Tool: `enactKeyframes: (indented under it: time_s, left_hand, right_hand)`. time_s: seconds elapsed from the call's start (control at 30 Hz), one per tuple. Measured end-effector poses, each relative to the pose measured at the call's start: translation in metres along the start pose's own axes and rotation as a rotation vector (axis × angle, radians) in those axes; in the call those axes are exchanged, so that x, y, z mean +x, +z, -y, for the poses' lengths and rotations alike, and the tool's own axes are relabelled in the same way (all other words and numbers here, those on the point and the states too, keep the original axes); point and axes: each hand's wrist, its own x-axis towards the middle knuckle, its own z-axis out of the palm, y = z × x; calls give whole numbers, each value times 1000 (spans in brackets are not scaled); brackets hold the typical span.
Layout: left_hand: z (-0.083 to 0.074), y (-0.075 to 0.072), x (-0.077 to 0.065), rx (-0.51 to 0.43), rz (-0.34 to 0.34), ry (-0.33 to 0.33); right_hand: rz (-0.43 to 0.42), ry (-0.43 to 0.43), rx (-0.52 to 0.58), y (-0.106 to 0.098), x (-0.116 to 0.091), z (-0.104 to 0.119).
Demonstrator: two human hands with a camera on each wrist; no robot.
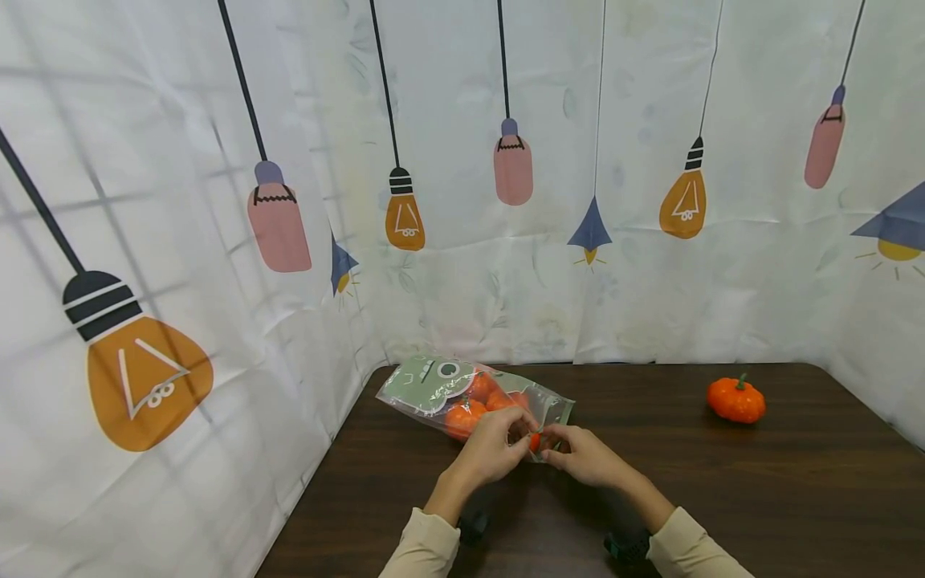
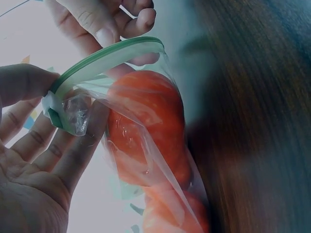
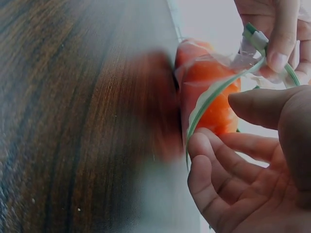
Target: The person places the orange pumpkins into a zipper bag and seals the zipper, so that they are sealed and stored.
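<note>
A clear zip bag (image 1: pixel 433 393) with a green cartoon print lies on the dark table, several orange toy pumpkins (image 1: pixel 466 416) inside. My left hand (image 1: pixel 495 445) pinches a corner of its mouth, beside the white zip end (image 2: pixel 52 109). At the other side of the mouth, my right hand (image 1: pixel 581 456) holds the green zip rim (image 3: pixel 209 103) with curled fingers (image 3: pixel 201 145). The rim bows apart between the hands. Through the film, a pumpkin (image 2: pixel 148 126) shows close below the opening. A loose orange pumpkin (image 1: pixel 735 400) with a green stem sits at the right.
The brown wooden table (image 1: pixel 809 482) reaches back to a white curtain (image 1: pixel 462 305) printed with hanging lamps. More curtain (image 1: pixel 246 385) runs along its left edge. Dark wrist devices (image 1: pixel 627 546) show under the cuffs.
</note>
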Motion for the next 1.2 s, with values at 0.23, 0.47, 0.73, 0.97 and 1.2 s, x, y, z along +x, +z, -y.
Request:
enactKeyframes:
  time_s: [0.23, 0.47, 0.73, 0.97, 1.2]
  left_hand:
    - [-1, -1, 0, 11, 5, -3]
    - [-2, -2, 0, 17, 31, -14]
    - [-3, -3, 0, 12, 64, -27]
    - [-2, -3, 0, -19, 86, -35]
    - [-2, -5, 0, -24, 86, -39]
  right_hand:
    - [20, -4, -14, -1, -2, 2]
    - [32, -1, -15, -4, -3, -1]
    - [26, 1, 0, -9, -3, -4]
    - [23, 28, 41, -22, -6, -3]
    - [6, -1, 81, -43, -12, -5]
